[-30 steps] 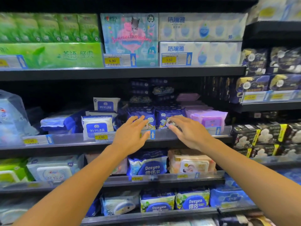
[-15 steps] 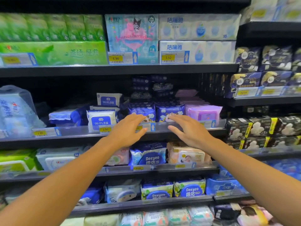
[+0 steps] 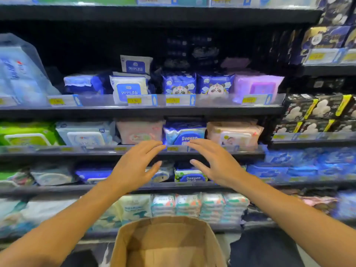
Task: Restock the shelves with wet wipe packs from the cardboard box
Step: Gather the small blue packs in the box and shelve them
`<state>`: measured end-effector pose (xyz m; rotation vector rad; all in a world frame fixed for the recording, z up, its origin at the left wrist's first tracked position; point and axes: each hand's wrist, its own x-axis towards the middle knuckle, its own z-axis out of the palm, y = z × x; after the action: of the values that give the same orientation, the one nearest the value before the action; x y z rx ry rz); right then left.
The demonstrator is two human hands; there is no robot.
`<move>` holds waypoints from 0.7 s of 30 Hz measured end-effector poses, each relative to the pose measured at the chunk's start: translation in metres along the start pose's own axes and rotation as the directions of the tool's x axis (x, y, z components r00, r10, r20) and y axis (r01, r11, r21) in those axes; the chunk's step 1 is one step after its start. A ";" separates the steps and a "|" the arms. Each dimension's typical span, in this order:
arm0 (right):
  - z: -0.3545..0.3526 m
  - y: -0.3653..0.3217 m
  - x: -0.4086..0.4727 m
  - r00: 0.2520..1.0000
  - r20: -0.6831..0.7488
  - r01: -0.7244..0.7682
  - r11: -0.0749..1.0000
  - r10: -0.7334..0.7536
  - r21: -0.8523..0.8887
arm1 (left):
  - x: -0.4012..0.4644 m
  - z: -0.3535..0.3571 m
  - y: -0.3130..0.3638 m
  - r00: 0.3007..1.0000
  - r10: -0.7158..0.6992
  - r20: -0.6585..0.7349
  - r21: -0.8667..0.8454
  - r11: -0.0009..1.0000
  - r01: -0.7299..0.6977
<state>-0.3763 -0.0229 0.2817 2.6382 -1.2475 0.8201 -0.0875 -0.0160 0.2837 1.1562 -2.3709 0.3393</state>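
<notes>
Presently nothing is held: the left hand (image 3: 134,166) and right hand (image 3: 217,164) are spread wide with straight fingers, held in the air before the middle shelves, near the Deeyeo pack (image 3: 185,132). The cardboard box (image 3: 167,241) is seen below between the forearms, its visible interior bare. Both hands are best lowered squarely into it, and one pack gripped by its sides
</notes>
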 end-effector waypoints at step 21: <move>0.292 -0.025 -0.188 0.548 0.831 -0.183 0.983 0.095 0.008 | -0.227 0.251 0.026 0.516 -0.119 0.848 0.074 0.992 0.107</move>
<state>-0.3310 0.0295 -0.0592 3.1270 -1.6106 -0.5311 -0.0651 0.0476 -0.0491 1.7688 -3.0672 -0.3945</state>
